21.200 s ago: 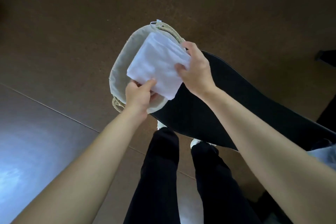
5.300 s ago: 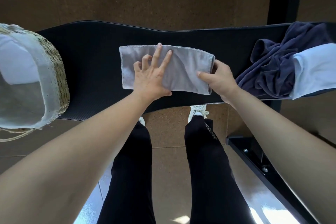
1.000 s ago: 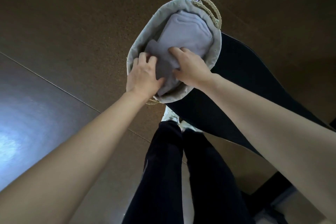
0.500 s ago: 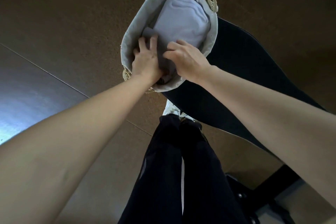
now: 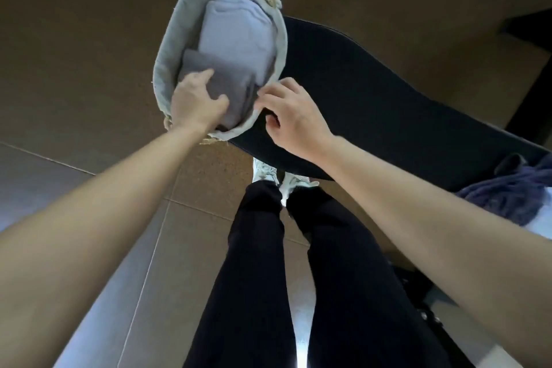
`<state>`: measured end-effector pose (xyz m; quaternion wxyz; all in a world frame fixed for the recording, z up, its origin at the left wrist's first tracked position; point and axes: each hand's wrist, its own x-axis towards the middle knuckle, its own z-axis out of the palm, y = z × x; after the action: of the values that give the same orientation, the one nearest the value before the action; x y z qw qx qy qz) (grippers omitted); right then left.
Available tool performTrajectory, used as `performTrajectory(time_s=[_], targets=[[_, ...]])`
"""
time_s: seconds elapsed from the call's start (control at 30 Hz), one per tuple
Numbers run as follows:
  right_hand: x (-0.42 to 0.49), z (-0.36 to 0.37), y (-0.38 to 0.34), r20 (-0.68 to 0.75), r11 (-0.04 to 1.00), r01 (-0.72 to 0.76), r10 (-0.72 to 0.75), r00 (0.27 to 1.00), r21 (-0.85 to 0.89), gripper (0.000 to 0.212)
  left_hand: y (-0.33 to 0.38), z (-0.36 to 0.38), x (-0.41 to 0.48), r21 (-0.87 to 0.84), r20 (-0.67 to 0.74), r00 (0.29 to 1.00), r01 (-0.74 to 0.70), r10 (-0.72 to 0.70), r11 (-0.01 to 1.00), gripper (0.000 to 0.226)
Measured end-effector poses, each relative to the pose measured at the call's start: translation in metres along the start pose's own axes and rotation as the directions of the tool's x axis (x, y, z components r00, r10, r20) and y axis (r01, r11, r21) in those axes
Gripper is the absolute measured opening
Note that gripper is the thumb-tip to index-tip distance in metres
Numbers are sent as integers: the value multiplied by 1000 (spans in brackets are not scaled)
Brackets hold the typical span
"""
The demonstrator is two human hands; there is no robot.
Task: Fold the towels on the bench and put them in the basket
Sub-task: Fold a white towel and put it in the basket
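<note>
A woven basket (image 5: 171,39) with a pale cloth liner stands on the left end of the black bench (image 5: 373,98). Inside lie a folded white towel (image 5: 239,30) and, nearer me, a folded grey towel (image 5: 230,81). My left hand (image 5: 195,101) is inside the basket with its fingers resting on the grey towel's near left side. My right hand (image 5: 294,118) hovers over the basket's near rim and the bench, fingers loosely curled and holding nothing.
A crumpled dark blue towel (image 5: 516,197) and a bit of white cloth (image 5: 540,224) lie on the bench at the far right. My dark-trousered legs (image 5: 298,278) and pale shoes stand below the bench on brown floor.
Both hands had been pressing the grey towel down into the basket. The right hand has since drawn back out over the rim, and the left hand has slid toward the near edge.
</note>
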<state>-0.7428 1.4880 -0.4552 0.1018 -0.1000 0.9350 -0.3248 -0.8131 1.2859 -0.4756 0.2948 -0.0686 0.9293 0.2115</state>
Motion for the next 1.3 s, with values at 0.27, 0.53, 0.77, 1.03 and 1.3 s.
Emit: performTrajectory(time_s=[0.27,0.53,0.77,1.03,1.3], targets=[[-171,-47,53,-311,795,-536,605,733,284,14,77,65,-113,-362,247,941,-132,231,923,14],[-325,-105,138,-388,570,-705,817,427,422,13,207,173,-158,-382,457,849,-82,265,921,14],[-473,-162,225,-346,413,-776,900,266,477,20,348,311,-251,-398,491,736,-287,466,871,17],[-549,-174,343,-101,199,-880,980,172,430,61,427,439,-297,-294,549,721,-307,423,905,27],[-535,-155,373,-81,153,-910,988,131,386,48,465,494,-303,-295,621,759,-2,194,955,31]])
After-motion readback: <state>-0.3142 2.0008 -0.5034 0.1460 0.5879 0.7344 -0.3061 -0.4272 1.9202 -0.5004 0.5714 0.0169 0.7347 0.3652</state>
